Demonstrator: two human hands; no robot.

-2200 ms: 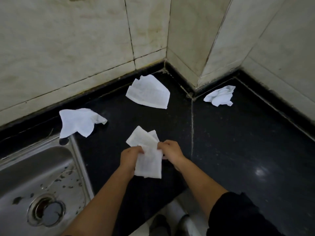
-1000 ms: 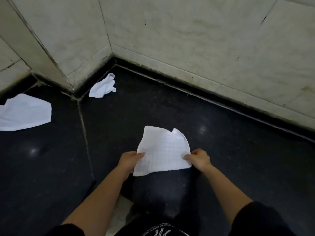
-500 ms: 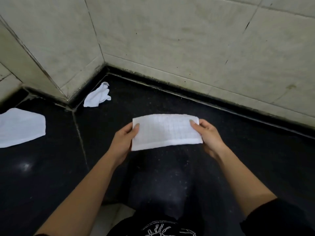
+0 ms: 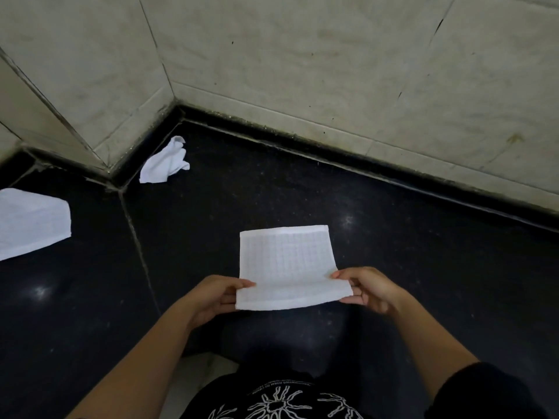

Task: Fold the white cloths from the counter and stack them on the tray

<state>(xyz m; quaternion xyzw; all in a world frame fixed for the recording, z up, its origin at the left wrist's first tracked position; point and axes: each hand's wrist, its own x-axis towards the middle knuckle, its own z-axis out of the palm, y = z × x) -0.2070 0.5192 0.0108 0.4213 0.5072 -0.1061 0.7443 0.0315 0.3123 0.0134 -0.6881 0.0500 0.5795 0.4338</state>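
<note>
A: How far is the person with the cloths?

B: The left hand (image 4: 216,294) and right hand (image 4: 367,290) each pinch a near corner of one white cloth (image 4: 289,267), flat above the dark bench (image 4: 423,267); it looks partly folded. A crumpled cloth (image 4: 165,164) and another cloth (image 4: 30,223) wait; no tray is in view.

A: Any writing?

B: Only tiny shirt (image 4: 281,400) lettering, unreadable.

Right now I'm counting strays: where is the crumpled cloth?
In the head view, upper left: the crumpled cloth lies on the black counter by the wall corner.
</note>
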